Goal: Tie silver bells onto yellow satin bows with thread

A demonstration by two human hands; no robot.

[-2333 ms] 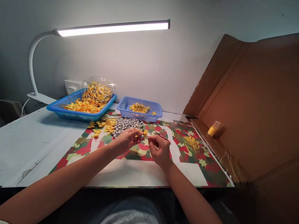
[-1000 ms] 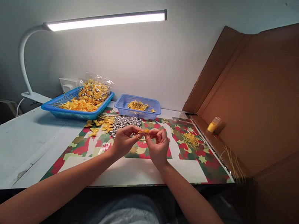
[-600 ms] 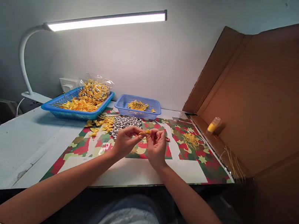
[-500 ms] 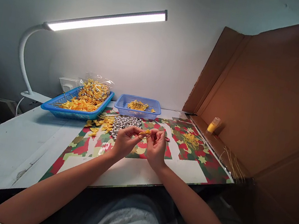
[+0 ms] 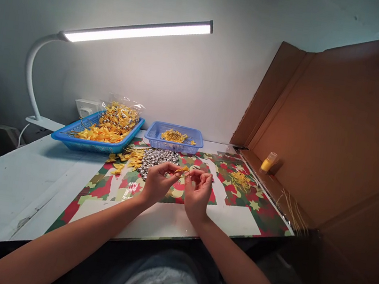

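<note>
Between my two hands, above the front middle of the table, is a small yellow bow with a thin cord [image 5: 182,171]. My left hand [image 5: 159,182] pinches its left side between thumb and fingers. From the other side my right hand [image 5: 198,191] grips it, fingers curled and thumb pressed in. Fingertips partly hide the piece, so the cord's exact path is unclear. Just behind my left hand lies a pile of small silver bells [image 5: 155,157]. Loose yellow bows with cords [image 5: 132,158] are spread left of the bells.
A blue basket [image 5: 94,147] heaped with yellow bows and a clear bag stands back left; a smaller blue basket [image 5: 174,145] holds more. Yellow cords [image 5: 240,180] lie at right, near a yellow-filled bottle [image 5: 269,162] and a tall cardboard wall [image 5: 349,118]. A lit lamp [image 5: 138,32] hangs above.
The cord loop, earlier a clear round ring between my hands, now looks flatter and more covered by fingers. Both hands stay in nearly the same place; the view has tilted slightly.
</note>
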